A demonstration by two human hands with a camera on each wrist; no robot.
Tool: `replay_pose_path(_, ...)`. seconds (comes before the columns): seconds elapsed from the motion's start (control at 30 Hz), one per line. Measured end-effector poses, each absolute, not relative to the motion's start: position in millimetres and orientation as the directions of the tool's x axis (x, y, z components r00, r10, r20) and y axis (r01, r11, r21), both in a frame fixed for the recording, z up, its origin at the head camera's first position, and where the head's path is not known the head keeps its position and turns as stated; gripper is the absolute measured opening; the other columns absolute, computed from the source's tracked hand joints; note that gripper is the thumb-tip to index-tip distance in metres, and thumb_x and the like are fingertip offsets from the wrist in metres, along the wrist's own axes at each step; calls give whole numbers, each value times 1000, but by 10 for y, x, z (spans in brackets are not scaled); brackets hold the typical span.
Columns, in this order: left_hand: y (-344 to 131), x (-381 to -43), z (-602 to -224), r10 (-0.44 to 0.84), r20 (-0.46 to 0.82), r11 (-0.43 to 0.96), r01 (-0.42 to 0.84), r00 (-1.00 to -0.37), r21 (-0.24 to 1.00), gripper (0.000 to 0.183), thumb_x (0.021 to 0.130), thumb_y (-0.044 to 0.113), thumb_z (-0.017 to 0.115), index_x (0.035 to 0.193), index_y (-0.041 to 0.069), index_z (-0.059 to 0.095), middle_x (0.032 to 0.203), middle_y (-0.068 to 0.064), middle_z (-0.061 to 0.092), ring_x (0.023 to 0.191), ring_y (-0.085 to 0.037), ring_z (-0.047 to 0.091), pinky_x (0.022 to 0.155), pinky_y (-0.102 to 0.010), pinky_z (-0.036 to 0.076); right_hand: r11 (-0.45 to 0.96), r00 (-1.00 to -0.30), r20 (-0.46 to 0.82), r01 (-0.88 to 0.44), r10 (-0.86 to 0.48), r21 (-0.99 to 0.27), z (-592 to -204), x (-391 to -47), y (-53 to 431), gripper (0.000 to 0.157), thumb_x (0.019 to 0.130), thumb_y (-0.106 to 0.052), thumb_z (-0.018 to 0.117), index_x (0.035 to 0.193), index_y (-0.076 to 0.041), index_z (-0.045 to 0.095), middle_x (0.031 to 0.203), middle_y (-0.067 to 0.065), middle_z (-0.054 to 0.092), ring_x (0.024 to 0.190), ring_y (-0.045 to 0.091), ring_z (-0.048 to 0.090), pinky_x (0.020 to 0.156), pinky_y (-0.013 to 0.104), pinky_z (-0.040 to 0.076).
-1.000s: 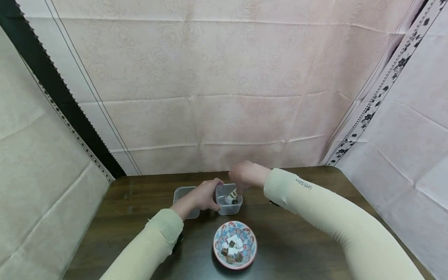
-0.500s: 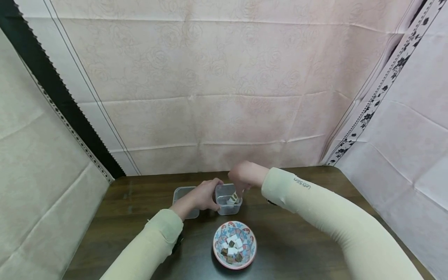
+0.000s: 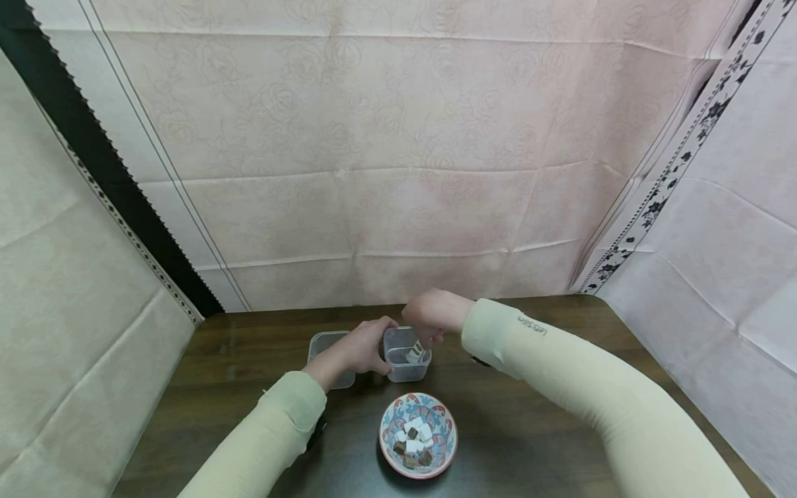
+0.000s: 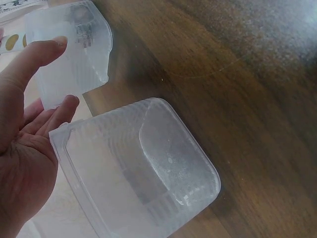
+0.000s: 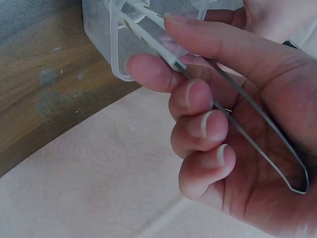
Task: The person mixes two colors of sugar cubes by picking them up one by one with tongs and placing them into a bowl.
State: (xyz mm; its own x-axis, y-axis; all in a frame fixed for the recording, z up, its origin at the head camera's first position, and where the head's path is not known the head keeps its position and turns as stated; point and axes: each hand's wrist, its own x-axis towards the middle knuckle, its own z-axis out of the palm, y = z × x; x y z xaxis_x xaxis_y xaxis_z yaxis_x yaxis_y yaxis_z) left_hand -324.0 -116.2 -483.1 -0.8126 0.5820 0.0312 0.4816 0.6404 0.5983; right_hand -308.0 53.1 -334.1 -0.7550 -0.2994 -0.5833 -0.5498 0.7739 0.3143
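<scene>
My left hand [image 3: 363, 348] holds a clear plastic container [image 3: 405, 374] by its left side; in the left wrist view the thumb presses one wall of that container [image 4: 69, 67] and the fingertips touch lower down. In my right hand [image 3: 434, 315] is a pair of metal tongs [image 5: 280, 131] with white gripping ends, pinched between thumb and fingers. Their white tips [image 3: 415, 352] reach down inside the container, slightly apart. What lies between or under the tips is hard to make out.
A second clear container [image 3: 325, 340] stands just left, partly behind my left forearm. Nearer to me, a patterned bowl [image 3: 440, 423] holds several white cubes [image 3: 414, 447] and brown cubes [image 3: 425, 458]. The wooden table [image 3: 529, 429] meets a hanging cloth [image 3: 386, 207] at the back.
My right hand has shifted slightly left with the tongs, whose tips have changed angle inside the container. A dark piece seen by the tips earlier no longer shows. The left hand stays put.
</scene>
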Motion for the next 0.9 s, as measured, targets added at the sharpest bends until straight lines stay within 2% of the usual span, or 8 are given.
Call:
replay_pose_path(0.1, -1155, -3245, -4835, 575, 19, 648, 470, -818, 599, 80, 80, 19, 94, 145, 2, 52, 119, -9, 67, 87, -17, 60, 71, -35, 55, 771, -750, -585, -557, -307, 309, -3320, -3106, 551, 16, 94, -22, 82, 84, -16, 71, 70, -3, 69, 59, 9, 57, 55, 25, 46)
replay_pose_path(0.23, -1116, -3095, -4631, 559, -2, 666, 448, -829, 596, 76, 80, 15, 93, 143, 0, 54, 121, -12, 67, 89, -19, 59, 76, -37, 55, 784, -763, -558, -548, -325, 292, -3289, -3134, 589, 22, 93, -22, 80, 75, -17, 68, 62, -5, 63, 55, 8, 54, 52, 23, 44)
replay_pose_path(0.37, -1104, -3031, -4570, 538, -28, 693, 423, -843, 584, 77, 81, 15, 93, 145, 3, 53, 128, -13, 67, 93, -18, 60, 82, -38, 56, 777, -777, -518, -555, -358, 296, -3262, -3136, 623, 30, 90, -23, 81, 67, -19, 63, 58, -7, 59, 54, 7, 54, 53, 23, 43)
replay_pose_path(0.5, -1067, -2967, -4479, 504, -69, 721, 375, -861, 583, 77, 82, 13, 94, 146, 4, 53, 131, -12, 66, 93, -17, 60, 82, -39, 57, 761, -787, -487, -564, -379, 319, -3260, -3122, 642, 35, 89, -25, 82, 64, -21, 58, 57, -8, 58, 56, 8, 52, 56, 24, 43)
replay_pose_path(0.67, -1057, -2980, -4489, 499, -69, 727, 374, -864, 577, 77, 81, 13, 95, 146, 4, 53, 127, -11, 67, 91, -17, 60, 80, -38, 57, 725, -803, -430, -575, -412, 379, -3304, -3099, 631, 30, 88, -27, 83, 69, -19, 61, 62, -8, 56, 60, 11, 49, 59, 26, 45)
replay_pose_path(0.9, -1069, -2992, -4507, 516, -45, 717, 402, -856, 569, 78, 81, 13, 94, 147, 3, 53, 124, -11, 68, 89, -16, 59, 80, -41, 56, 681, -818, -384, -571, -428, 459, -3406, -3068, 548, 22, 90, -33, 83, 84, -19, 67, 77, -5, 57, 68, 14, 46, 73, 31, 58)
